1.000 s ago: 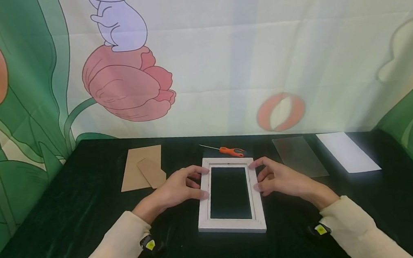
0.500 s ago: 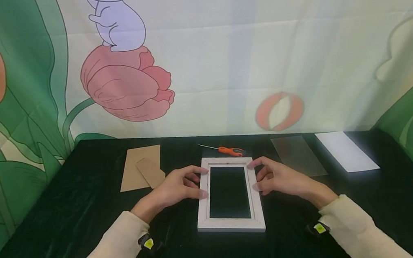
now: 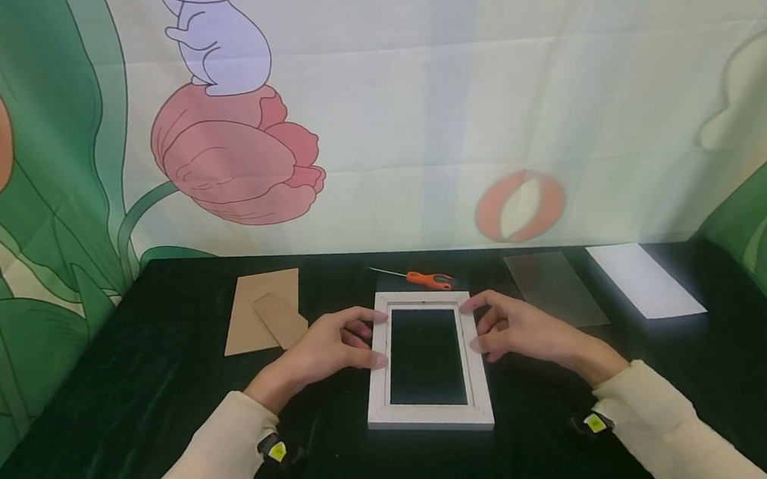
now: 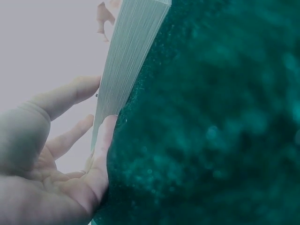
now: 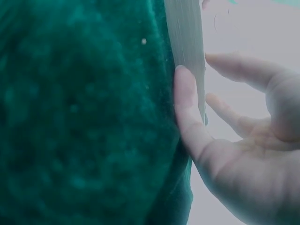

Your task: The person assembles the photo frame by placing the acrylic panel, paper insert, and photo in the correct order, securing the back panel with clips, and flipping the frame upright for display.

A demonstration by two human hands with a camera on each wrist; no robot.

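Observation:
A white wooden picture frame (image 3: 429, 416) lies on the dark green cloth in the head view, its rebated side up and its opening bare to the cloth. My left hand (image 3: 327, 347) holds its left side, thumb and forefinger on the top face. From the right, my right hand (image 3: 517, 327) grips the opposite side in much the same way. Both wrist views show a finger of the left hand (image 4: 61, 173) and of the right hand (image 5: 243, 145) against the frame's side edge (image 4: 129, 51). The far fingers are partly hidden.
Behind the frame lies an orange-handled screwdriver (image 3: 430, 279). To the left rests a brown backing board (image 3: 246, 312) with a stand flap (image 3: 281, 318). A clear sheet (image 3: 552, 285) and a white sheet (image 3: 646, 281) lie at right, before a printed curtain (image 3: 373, 119).

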